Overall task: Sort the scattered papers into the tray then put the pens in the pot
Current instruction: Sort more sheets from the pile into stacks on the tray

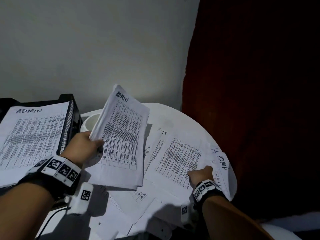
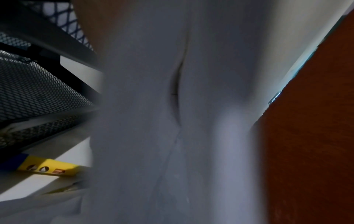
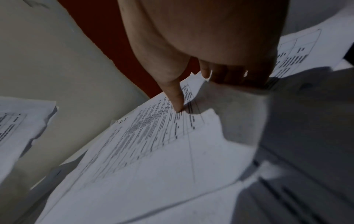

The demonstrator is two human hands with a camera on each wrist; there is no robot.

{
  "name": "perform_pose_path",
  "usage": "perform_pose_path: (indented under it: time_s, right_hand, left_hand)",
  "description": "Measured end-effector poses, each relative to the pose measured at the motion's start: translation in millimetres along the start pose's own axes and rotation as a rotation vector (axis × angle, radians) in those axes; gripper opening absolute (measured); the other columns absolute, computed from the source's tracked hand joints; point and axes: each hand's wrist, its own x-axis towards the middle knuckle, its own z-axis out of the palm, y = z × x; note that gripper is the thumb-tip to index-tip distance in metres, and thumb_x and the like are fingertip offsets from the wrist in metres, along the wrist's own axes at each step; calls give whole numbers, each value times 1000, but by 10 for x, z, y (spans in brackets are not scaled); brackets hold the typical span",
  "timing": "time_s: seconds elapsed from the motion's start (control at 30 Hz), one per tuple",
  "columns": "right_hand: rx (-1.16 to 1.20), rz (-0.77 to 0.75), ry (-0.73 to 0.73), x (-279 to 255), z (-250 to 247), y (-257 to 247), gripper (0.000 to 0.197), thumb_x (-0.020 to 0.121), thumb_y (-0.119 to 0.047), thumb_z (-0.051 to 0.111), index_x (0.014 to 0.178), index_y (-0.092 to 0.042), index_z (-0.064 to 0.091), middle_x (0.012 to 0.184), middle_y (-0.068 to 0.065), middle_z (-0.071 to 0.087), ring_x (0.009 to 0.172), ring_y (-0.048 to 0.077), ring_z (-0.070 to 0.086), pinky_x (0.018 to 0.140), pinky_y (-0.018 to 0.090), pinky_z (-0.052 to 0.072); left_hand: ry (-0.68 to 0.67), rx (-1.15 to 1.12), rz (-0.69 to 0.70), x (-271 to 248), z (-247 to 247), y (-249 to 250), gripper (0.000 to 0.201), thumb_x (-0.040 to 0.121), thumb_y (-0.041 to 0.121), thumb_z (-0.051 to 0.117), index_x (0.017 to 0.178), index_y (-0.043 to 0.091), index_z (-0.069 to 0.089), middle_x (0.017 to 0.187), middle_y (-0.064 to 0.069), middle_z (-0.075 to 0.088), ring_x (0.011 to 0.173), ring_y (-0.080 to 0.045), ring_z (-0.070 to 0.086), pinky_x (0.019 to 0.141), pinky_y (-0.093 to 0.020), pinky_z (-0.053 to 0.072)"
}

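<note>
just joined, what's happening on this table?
A person is sorting printed sheets. The left hand holds up a sheaf marked ADMIN, beside the black mesh tray, whose top sheet also reads ADMIN. The right hand pinches the near edge of the I.T sheet on the white round table. More papers lie scattered there. No pens show; a white pot stands behind the sheaf.

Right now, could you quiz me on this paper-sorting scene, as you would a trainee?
1. True or false: the left hand holds a stack marked ADMIN.
2. What does the right hand's thumb touch? A) a pen B) the I.T sheet C) the pot
3. Fill in: the top sheet in the tray reads ____.

Key: 1 true; 2 B; 3 ADMIN.
</note>
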Motion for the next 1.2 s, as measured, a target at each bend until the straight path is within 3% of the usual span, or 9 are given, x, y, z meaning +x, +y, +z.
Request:
perform_pose_path:
  time_s: [0.17,0.23,0.47,0.63,0.8,0.87,0.97,1.1,1.2]
  right_hand:
    - [-3,-67,37,13,-9,-9,17,87,-13,69,97,1,67,99,17,70,98,38,69,83,35,54]
    - [47,-84,47,39,-38,-24,18,86,-16,70,76,-1,66,88,19,74,88,39,71,83,42,59]
    - [65,-66,89,-89,-203,-156,35,103,-14,47,126,4,66,126,24,68,119,39,63,94,39,50]
    - [545,-118,139,-56,-281,-320,31,102,0,45,123,3,68,101,22,65,98,38,64,79,36,43]
    - [823,-176,172,-60,-248,-638,38,94,-7,51,127,-15,68,77,-5,55,65,20,52,63,30,45]
    - [875,-182,133,-92,-262,-713,36,95,-7,52,125,-19,68,75,-6,55,58,16,48,58,26,45]
    - [855,-190,36,-165,-234,-706,32,100,-3,50,125,-13,68,79,1,62,59,18,54,56,24,47]
    - [832,-193,-174,-359,-94,-650,30,100,-1,51,123,-8,70,93,12,74,74,29,68,66,35,57]
    - [846,-200,-403,-540,57,-721,32,101,1,51,124,-9,70,109,18,76,99,38,73,88,53,60]
  left_hand:
    - [-7,60,13,-8,-11,-5,11,88,15,73,87,6,68,69,-8,64,59,-20,56,55,-25,38]
    - [-4,60,18,-14,-17,14,10,88,16,72,86,6,68,70,-9,65,59,-20,56,54,-25,38]
    - [-20,8,-3,-81,-37,115,11,89,13,72,87,3,66,69,-13,63,57,-23,54,53,-24,38]
    - [-62,-132,-48,-161,-72,211,9,93,1,65,89,-5,60,69,-19,52,48,-22,47,30,-18,39]
    - [-45,-177,-70,-113,-100,217,11,92,5,67,96,-4,62,68,-15,55,54,-24,51,41,-23,44]
    - [-57,-241,-110,-62,-117,198,15,91,7,68,101,-3,63,67,-13,56,56,-25,52,52,-28,45]
    - [-64,-424,-170,10,-153,202,22,92,4,65,113,-3,59,70,-12,53,54,-24,49,41,-25,44]
    - [-74,-568,-178,21,-169,260,23,94,-2,60,116,-4,53,82,-13,56,68,-20,54,45,-12,49]
    - [-137,-599,-183,8,-102,249,28,95,-6,55,122,-7,50,92,-17,59,78,-24,58,50,-14,53]
